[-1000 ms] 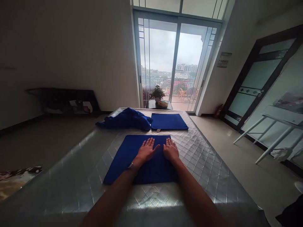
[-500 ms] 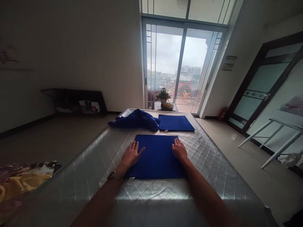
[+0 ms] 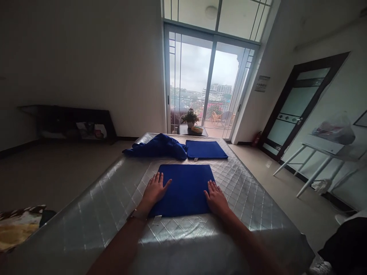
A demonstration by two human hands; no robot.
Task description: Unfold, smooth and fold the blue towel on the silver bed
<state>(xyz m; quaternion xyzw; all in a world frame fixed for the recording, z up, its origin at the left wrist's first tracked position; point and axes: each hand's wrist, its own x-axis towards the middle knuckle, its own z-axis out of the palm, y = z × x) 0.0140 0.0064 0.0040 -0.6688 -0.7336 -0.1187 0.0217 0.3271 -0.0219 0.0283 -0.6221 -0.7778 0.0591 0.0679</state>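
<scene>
A folded blue towel [image 3: 185, 189] lies flat on a plastic-wrapped quilted mattress [image 3: 114, 198] in front of me. My left hand [image 3: 154, 189] rests flat on the towel's left edge, fingers stretched out. My right hand [image 3: 215, 196] lies flat on its right edge near the front corner, fingers also out. A small white tag [image 3: 157, 219] pokes out at the towel's front left corner. Beyond it lie a second folded blue towel [image 3: 205, 149] and a crumpled blue towel [image 3: 157, 147].
Glass sliding doors [image 3: 206, 84] stand behind the mattress, with a potted plant [image 3: 190, 116] on a small dark table. A white folding frame [image 3: 312, 164] stands at the right. A dark low shelf [image 3: 69, 124] lines the left wall. A patterned cloth [image 3: 17, 225] lies at lower left.
My hands slid apart from the towel's middle to its left and right edges, then the right hand drew back toward the front corner. The towel now looks squarer and flatter.
</scene>
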